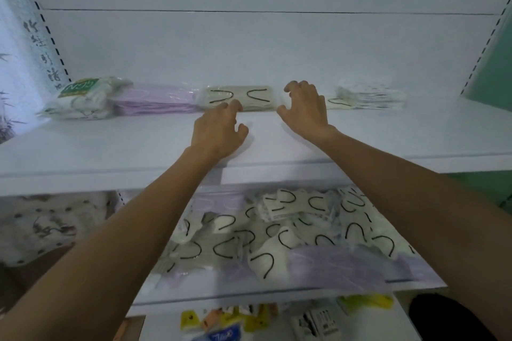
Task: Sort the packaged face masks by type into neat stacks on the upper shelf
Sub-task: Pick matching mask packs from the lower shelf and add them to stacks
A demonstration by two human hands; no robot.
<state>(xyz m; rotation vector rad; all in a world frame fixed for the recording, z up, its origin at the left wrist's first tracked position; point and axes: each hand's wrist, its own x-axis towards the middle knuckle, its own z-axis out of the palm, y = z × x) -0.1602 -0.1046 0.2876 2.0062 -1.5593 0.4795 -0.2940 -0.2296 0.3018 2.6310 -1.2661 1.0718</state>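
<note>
Left hand [219, 130] and right hand [304, 108], loose-fingered, empty, at one beige stack [241, 97] of four, upper shelf [110, 147]

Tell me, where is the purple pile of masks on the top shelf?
Head view: the purple mask stack lies on the upper shelf, left of centre, between the white pack with a green label and the beige stack with black loops.
</note>
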